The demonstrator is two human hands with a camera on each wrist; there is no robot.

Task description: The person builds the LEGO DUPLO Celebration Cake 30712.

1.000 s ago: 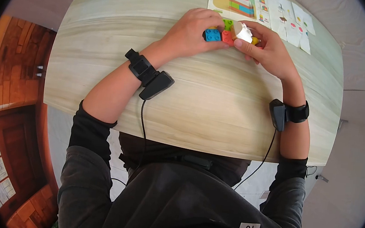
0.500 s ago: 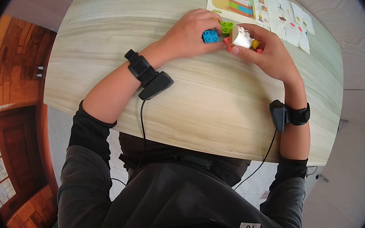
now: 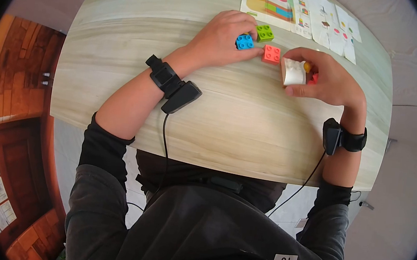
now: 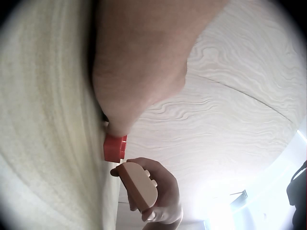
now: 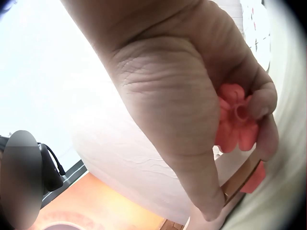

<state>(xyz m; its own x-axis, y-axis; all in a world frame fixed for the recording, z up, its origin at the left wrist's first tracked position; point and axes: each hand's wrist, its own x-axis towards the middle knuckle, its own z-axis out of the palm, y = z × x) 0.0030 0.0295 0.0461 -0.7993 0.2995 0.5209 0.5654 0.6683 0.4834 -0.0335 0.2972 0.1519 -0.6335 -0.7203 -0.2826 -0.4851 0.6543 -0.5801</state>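
Observation:
My left hand point(image 3: 226, 38) curls round a blue brick point(image 3: 244, 42), its far side hidden by the fingers. The thumb tip is right at a coral-red brick point(image 3: 272, 55), also seen as a red brick point(image 4: 114, 148) in the left wrist view. Just beyond the left fingertips is a lime green brick point(image 3: 265, 33). To the right, my right hand point(image 3: 333, 79) grips a white curved brick point(image 3: 294, 72) with a brown flat side point(image 5: 242, 177) between thumb and fingers. A coral flower piece point(image 5: 237, 117) and a small yellow piece point(image 3: 307, 67) sit within its grasp.
Creased printed picture sheets point(image 3: 302, 15) lie at the far right of the wooden table point(image 3: 220, 116). Black wrist cameras on straps sit on both forearms, with cables point(image 3: 166, 146) running down toward the body.
My right hand has moved right and nearer the body with the white curved brick, away from the other bricks. The coral-red brick now shows in full. My left hand has barely moved.

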